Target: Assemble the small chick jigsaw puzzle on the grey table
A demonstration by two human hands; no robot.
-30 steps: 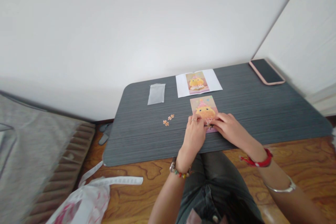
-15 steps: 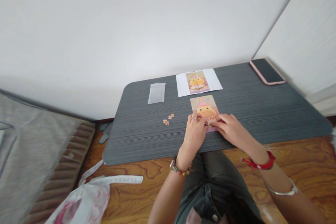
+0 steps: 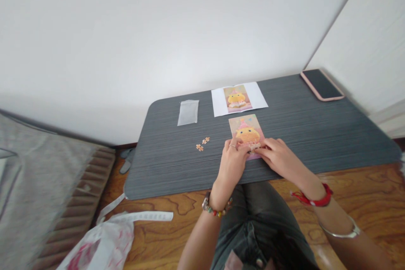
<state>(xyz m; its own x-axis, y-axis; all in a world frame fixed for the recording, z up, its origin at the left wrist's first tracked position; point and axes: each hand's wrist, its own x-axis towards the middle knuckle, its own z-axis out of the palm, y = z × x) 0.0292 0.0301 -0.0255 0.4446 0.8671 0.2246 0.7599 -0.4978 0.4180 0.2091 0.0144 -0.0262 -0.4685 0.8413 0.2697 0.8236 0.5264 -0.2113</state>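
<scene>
A nearly whole jigsaw puzzle (image 3: 245, 125), showing a yellow plush figure in a pink party hat, lies flat on the dark grey table (image 3: 167, 164). My left hand (image 3: 232, 158) grips its lower left part, fingers bent over the picture. From the other side, my right hand (image 3: 275, 155) closes thumb and fingertips on the lower right part. The fingertips of both hands come close together near the bottom edge and hide some of it. Whether a loose piece is between them, I cannot make out. Left of the puzzle lie a few loose puzzle pieces (image 3: 200, 147).
Behind the puzzle lies a white sheet (image 3: 218, 103) printed with the same picture. A translucent plastic bag (image 3: 188, 112) is to its left. At the far right corner rests a phone (image 3: 322, 85) in a pink case. A white wall (image 3: 190, 29) borders the table's back.
A small dark gap near the puzzle's bottom edge, seen between my fingertips earlier, shows less now. My left fingers have shifted slightly; the loose pieces stay put.
</scene>
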